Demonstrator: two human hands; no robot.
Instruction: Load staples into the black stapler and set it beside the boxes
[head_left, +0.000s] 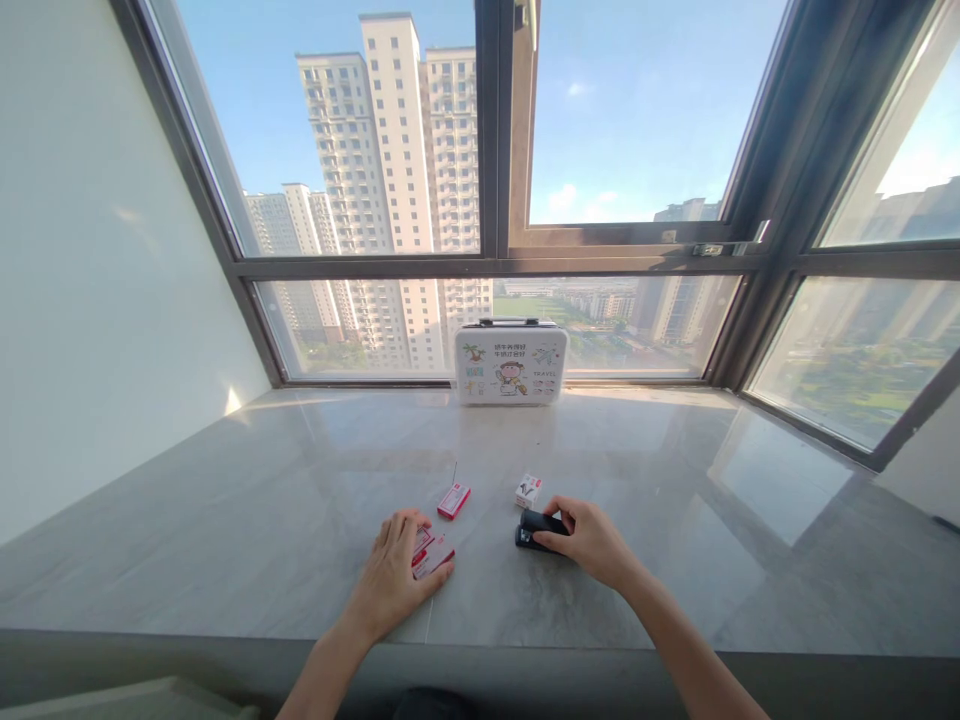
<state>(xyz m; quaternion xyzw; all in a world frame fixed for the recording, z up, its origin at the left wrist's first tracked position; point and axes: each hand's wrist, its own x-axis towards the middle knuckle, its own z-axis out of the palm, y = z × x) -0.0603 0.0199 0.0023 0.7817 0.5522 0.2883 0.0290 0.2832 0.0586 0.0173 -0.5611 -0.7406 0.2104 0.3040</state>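
Observation:
My left hand (395, 572) is curved around small red-and-white boxes (434, 557) on the marble sill, thumb along the near side and fingers over the far side. Part of these boxes is hidden under the fingers. My right hand (588, 538) grips a black stapler (534, 531) from its right end, thumb in front and fingers behind; it lies low, at the sill's surface. Just beyond the stapler sits a small white box (528, 490) with a dark print and red marks. Another flat red-and-white box (454, 501) lies a little beyond my left hand.
A white case (511, 366) with cartoon prints and a dark handle stands upright against the window at the back. The grey marble sill (300, 500) ends at a front edge near my forearms. A dark window frame (375, 268) borders the back, and a white wall (97, 250) the left.

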